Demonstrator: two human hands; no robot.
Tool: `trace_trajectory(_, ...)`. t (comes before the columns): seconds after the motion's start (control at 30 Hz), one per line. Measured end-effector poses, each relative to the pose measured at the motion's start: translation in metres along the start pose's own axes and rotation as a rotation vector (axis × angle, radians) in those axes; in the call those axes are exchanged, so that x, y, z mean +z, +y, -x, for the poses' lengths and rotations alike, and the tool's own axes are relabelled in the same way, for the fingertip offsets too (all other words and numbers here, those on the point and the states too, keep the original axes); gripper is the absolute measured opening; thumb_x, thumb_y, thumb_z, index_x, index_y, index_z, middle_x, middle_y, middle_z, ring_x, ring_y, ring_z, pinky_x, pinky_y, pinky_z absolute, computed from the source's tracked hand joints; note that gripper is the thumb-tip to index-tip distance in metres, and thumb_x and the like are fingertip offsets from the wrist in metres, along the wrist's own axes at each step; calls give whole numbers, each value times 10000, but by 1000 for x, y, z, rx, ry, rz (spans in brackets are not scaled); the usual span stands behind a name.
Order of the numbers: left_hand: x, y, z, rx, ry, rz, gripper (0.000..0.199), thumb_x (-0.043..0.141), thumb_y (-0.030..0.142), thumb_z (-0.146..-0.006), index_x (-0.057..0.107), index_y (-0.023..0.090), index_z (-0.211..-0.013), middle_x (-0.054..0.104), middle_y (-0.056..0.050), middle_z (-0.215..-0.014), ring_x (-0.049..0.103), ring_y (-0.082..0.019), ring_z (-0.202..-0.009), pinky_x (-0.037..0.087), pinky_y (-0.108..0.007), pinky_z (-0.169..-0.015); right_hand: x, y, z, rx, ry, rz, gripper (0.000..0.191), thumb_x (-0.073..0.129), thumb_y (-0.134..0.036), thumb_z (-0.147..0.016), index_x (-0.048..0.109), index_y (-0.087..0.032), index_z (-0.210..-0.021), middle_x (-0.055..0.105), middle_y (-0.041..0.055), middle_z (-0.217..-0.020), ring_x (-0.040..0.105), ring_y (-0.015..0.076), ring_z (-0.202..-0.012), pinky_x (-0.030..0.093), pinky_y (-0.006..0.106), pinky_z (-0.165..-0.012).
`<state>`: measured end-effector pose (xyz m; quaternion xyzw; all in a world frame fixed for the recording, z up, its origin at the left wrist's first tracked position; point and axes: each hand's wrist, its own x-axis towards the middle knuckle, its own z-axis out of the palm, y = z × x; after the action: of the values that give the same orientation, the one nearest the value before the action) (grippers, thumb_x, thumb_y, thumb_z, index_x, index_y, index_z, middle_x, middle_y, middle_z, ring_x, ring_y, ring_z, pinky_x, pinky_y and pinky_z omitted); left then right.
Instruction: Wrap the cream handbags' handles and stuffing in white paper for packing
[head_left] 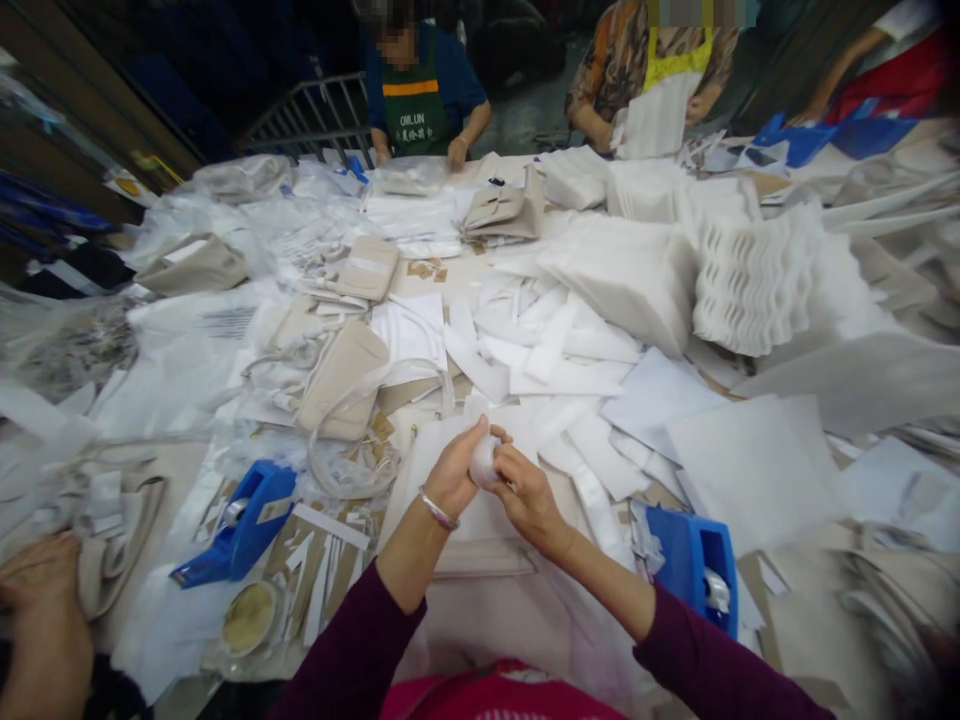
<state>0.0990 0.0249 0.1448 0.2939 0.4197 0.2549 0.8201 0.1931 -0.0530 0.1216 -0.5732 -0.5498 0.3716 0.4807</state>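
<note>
A small whitish wrapped bundle (486,462) is between my two hands, just above the table in front of me. My left hand (459,468), with a bracelet at its wrist, is closed around the bundle's left side. The fingers of my right hand (529,492) pinch its right side. Under my hands lie a white sheet (431,450) and a beige bag piece (487,600). What is inside the bundle cannot be made out.
Blue tape dispensers stand at left (251,520) and right (694,565). Beige bags (345,385), white foam strips (555,340) and foam stacks (622,275) cover the table. Two people work across it; a person's hand (45,580) is at far left.
</note>
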Motion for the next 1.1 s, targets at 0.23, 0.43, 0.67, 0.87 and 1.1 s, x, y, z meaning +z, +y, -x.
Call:
trace_trajectory(0.23, -3, -20, -3, 248, 271, -295, 299, 666, 432, -711, 612, 139, -731, 550, 5, -638, 495, -109, -624, 386, -209, -585, 4, 10, 3, 300, -20, 9, 69, 561, -230, -698, 504, -193, -712, 459, -32, -645, 394, 129, -594, 349, 255, -567)
trace_trajectory(0.43, -12, -15, -19, -164, 26, 140, 394, 651, 509, -697, 572, 123, -711, 572, -32, -674, 522, -113, -587, 407, -230, -546, 2, 17, -1, -41, -47, 73, 172, 416, -156, -787, 504, -199, -645, 513, 31, -779, 468, 174, -795, 383, 303, -738)
trace_trajectory(0.67, -22, -38, -28, 74, 263, -115, 411, 674, 517, -674, 579, 128, -770, 533, 25, -565, 506, -90, -489, 371, -203, -465, 11, 31, -6, 409, -44, -91, 116, 561, -219, -675, 455, -192, -636, 393, -53, -590, 368, 113, -559, 312, 238, -537)
trace_trajectory(0.87, -42, -31, -37, -265, 99, 138, 394, 623, 504, -734, 555, 118, -683, 570, -22, -571, 534, -108, -474, 414, -226, -467, 17, 37, 1, 76, -106, -108, 94, 507, -144, -720, 486, -190, -641, 495, 0, -784, 482, 154, -791, 380, 264, -721)
trace_trajectory(1.1, -43, -43, -42, -65, 182, -26, 388, 706, 475, -640, 566, 116, -688, 530, 18, -557, 480, -78, -481, 368, -212, -488, 20, 39, 1, 233, -108, -64, 65, 556, -197, -722, 530, -185, -663, 480, -28, -703, 451, 127, -655, 344, 241, -609)
